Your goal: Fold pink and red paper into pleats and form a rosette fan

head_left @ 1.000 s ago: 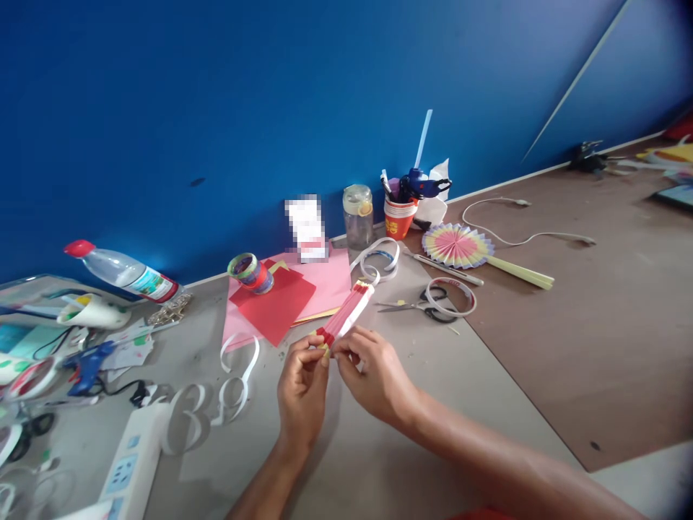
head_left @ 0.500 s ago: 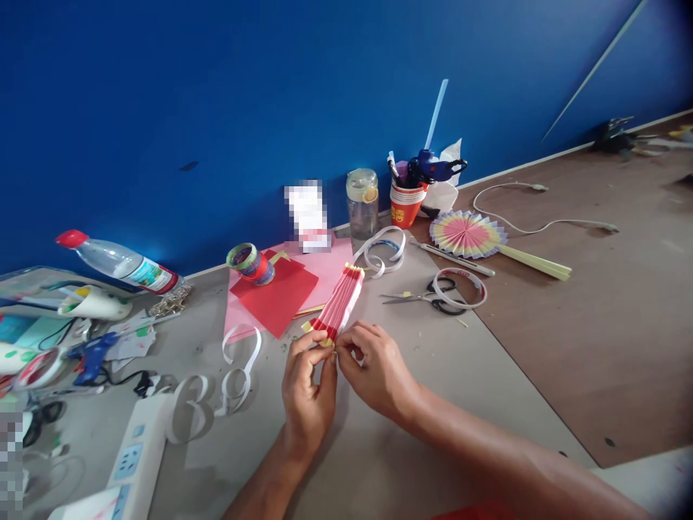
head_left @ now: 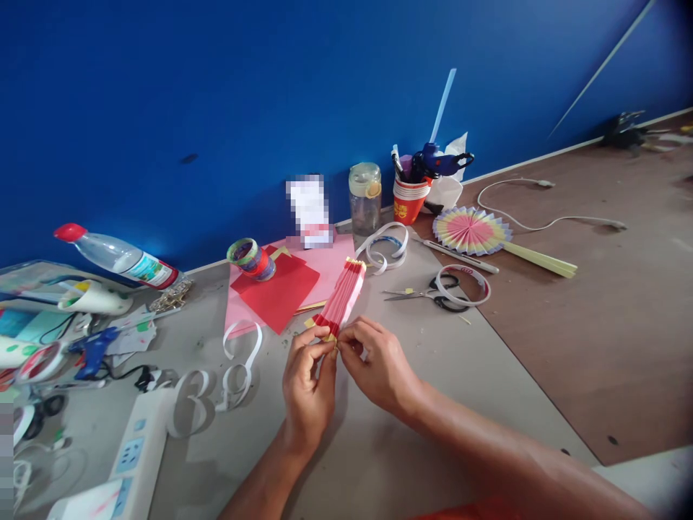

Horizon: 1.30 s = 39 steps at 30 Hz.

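A strip of pleated paper (head_left: pixel 342 296), pink with red bands and yellow edges, stretches away from my fingers over the grey tabletop. My left hand (head_left: pixel 310 375) pinches its near end between thumb and fingers. Close beside it, my right hand (head_left: pixel 376 361) is closed, thumb and index finger pressed together at the same near corner of the pleats. My fingers cover that end, so the exact grip is hidden. Beyond the strip lie red paper squares (head_left: pixel 281 292) on a pink sheet (head_left: pixel 336 261).
Scissors (head_left: pixel 410 294) and a tape roll (head_left: pixel 481 297) lie to the right, below a round pleated fan (head_left: pixel 471 232). White curled strips (head_left: pixel 250 375) and a power strip (head_left: pixel 141 440) are at left. A bottle (head_left: pixel 130 260), jar (head_left: pixel 364 202) and cup (head_left: pixel 407 206) line the blue wall.
The view has shifted slightly. Both hands stay together at the near end of the pleated paper, with barely any finger movement.
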Each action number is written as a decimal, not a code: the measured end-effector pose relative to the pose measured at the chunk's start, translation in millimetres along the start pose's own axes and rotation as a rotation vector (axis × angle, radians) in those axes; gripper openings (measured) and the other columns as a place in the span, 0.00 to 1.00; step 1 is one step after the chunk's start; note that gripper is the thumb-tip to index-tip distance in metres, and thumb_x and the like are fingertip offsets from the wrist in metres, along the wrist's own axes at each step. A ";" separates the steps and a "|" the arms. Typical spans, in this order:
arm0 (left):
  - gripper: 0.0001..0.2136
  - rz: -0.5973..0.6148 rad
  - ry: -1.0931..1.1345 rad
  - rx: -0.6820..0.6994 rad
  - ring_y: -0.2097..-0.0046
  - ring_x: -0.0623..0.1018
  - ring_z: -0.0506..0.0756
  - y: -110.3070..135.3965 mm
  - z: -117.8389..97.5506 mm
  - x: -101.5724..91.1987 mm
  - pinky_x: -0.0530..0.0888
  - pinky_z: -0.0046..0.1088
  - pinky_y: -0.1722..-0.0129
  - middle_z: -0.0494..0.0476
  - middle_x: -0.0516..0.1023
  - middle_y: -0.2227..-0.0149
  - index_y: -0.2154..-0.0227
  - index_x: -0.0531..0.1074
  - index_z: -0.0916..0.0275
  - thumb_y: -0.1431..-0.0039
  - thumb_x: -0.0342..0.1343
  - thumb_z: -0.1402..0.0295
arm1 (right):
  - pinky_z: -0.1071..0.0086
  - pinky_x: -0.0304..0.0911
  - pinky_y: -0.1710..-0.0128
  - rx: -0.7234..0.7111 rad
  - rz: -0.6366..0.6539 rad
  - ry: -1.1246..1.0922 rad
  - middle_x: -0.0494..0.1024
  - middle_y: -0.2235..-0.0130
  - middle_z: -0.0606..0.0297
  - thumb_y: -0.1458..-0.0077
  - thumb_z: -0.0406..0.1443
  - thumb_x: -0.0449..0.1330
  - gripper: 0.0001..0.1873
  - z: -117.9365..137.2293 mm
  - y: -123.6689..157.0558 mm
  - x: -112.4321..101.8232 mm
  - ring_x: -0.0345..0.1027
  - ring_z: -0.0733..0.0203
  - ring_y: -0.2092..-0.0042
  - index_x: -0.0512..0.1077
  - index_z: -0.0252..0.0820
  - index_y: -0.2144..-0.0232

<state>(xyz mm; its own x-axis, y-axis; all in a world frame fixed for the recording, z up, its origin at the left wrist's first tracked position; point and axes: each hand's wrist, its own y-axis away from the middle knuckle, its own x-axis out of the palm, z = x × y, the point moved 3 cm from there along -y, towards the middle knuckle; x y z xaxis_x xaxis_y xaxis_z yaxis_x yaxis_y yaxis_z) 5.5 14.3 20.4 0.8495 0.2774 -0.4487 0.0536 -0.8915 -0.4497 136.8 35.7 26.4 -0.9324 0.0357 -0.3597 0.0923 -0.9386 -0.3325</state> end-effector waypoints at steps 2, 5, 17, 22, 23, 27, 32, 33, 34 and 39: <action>0.03 -0.005 0.043 -0.049 0.55 0.76 0.55 0.6 1.0 1.3 0.76 0.30 0.59 0.59 0.74 0.57 0.67 0.74 0.61 0.43 0.56 0.72 | 0.73 0.58 0.71 0.003 -0.004 0.011 0.67 0.75 0.67 0.49 0.27 0.53 0.07 0.0 -0.4 0.5 0.61 0.66 0.73 0.66 0.41 0.76; 0.03 -0.011 0.106 -0.136 0.55 0.76 0.55 1.4 3.2 3.3 0.76 0.28 0.61 0.59 0.73 0.56 0.67 0.74 0.61 0.43 0.56 0.70 | 0.73 0.57 0.72 -0.003 -0.015 0.016 0.66 0.75 0.68 0.51 0.26 0.53 0.07 0.6 -0.9 0.7 0.60 0.66 0.74 0.64 0.41 0.77; 0.03 -0.021 0.234 -0.273 0.53 0.75 0.54 -0.2 7.4 4.0 0.74 0.27 0.58 0.58 0.73 0.55 0.67 0.73 0.62 0.43 0.57 0.68 | 0.74 0.59 0.72 0.031 -0.004 -0.079 0.67 0.74 0.67 0.48 0.28 0.53 0.06 -2.9 -0.9 0.4 0.62 0.67 0.73 0.66 0.41 0.74; 0.03 -0.011 0.225 -0.260 0.55 0.75 0.52 1.0 5.4 5.0 0.74 0.24 0.61 0.57 0.73 0.56 0.67 0.74 0.60 0.42 0.56 0.69 | 0.74 0.59 0.72 0.053 0.006 -0.055 0.68 0.75 0.67 0.47 0.29 0.55 0.06 -3.8 -1.4 -0.5 0.62 0.67 0.74 0.67 0.40 0.75; 0.03 -0.008 0.225 -0.260 0.55 0.75 0.52 1.2 5.5 5.0 0.73 0.24 0.61 0.57 0.73 0.56 0.67 0.74 0.60 0.42 0.56 0.70 | 0.74 0.59 0.72 0.061 0.017 -0.053 0.68 0.75 0.67 0.47 0.29 0.55 0.06 -4.2 -1.7 -0.5 0.63 0.67 0.74 0.67 0.40 0.75; 0.03 -0.001 0.243 -0.276 0.53 0.74 0.53 1.2 7.3 4.8 0.73 0.24 0.59 0.56 0.73 0.56 0.67 0.74 0.59 0.43 0.56 0.70 | 0.75 0.58 0.72 0.094 0.038 -0.048 0.69 0.75 0.68 0.47 0.29 0.57 0.07 -6.3 -3.6 -1.0 0.62 0.68 0.74 0.68 0.40 0.76; 0.03 -0.011 0.347 -0.369 0.52 0.74 0.54 0.4 9.6 5.8 0.73 0.27 0.58 0.57 0.73 0.56 0.69 0.74 0.61 0.45 0.58 0.68 | 0.77 0.57 0.73 0.137 0.052 -0.076 0.69 0.75 0.68 0.49 0.28 0.57 0.06 -7.7 -5.8 -1.1 0.63 0.68 0.74 0.68 0.40 0.76; 0.03 -0.016 0.363 -0.382 0.53 0.75 0.55 0.4 9.5 6.1 0.73 0.27 0.57 0.57 0.73 0.56 0.69 0.74 0.61 0.45 0.59 0.68 | 0.77 0.57 0.73 0.138 0.048 -0.070 0.69 0.75 0.69 0.49 0.28 0.57 0.06 -7.5 -5.8 -1.2 0.63 0.68 0.74 0.68 0.40 0.77; 0.03 -0.021 0.373 -0.391 0.53 0.75 0.55 0.4 9.1 6.4 0.73 0.27 0.57 0.57 0.73 0.57 0.70 0.74 0.61 0.46 0.59 0.68 | 0.77 0.57 0.73 0.138 0.042 -0.061 0.68 0.76 0.69 0.50 0.28 0.56 0.06 -7.2 -5.8 -1.4 0.62 0.69 0.74 0.67 0.40 0.77; 0.03 -0.042 0.397 -0.422 0.54 0.75 0.54 0.8 8.3 8.0 0.73 0.26 0.58 0.56 0.73 0.58 0.71 0.74 0.61 0.47 0.60 0.68 | 0.77 0.55 0.74 0.134 0.033 -0.032 0.67 0.76 0.70 0.51 0.28 0.56 0.06 -5.9 -4.9 -0.4 0.60 0.70 0.76 0.66 0.40 0.78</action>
<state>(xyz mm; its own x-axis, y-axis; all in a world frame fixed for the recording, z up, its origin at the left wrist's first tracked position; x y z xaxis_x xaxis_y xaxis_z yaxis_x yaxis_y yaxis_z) 8.0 18.8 10.0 0.9696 0.2325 -0.0763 0.2267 -0.9709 -0.0773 138.7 42.3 23.0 -0.9405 -0.0048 -0.3398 0.0775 -0.9765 -0.2009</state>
